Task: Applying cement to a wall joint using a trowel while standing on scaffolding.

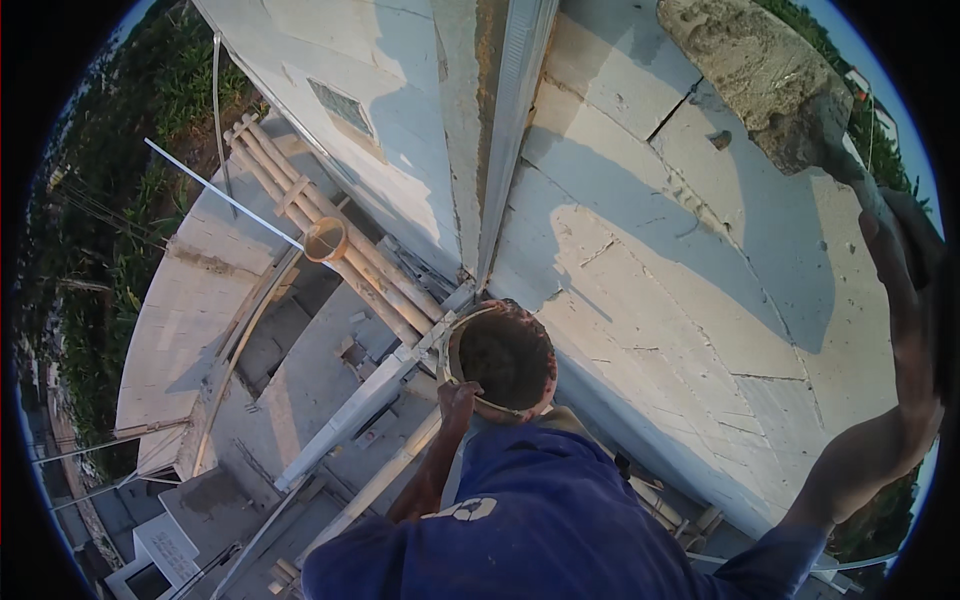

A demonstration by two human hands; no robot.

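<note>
My left hand (459, 402) is closed on the near left rim of a round bucket (552, 365), where its thin wire handle runs. The bucket's inside is dark, and I cannot make out how much is in it. At the far right, my right hand (908, 270) is raised with its fingers wrapped round a trowel (845, 165). A thick lump of grey mortar (752, 75) covers the trowel's blade, so little of the metal shows. Behind the blade stands a wall of pale blocks (660, 330), and I cannot tell whether the mortar touches it.
A long metal straightedge (515, 110) runs up the wall's inner corner. Left of it, wooden poles (290, 195) form scaffolding, with a small bucket (325, 240) and a thin pale rod (220, 195) there. Far below lie a concrete floor (330, 390) and a curved low wall (165, 330).
</note>
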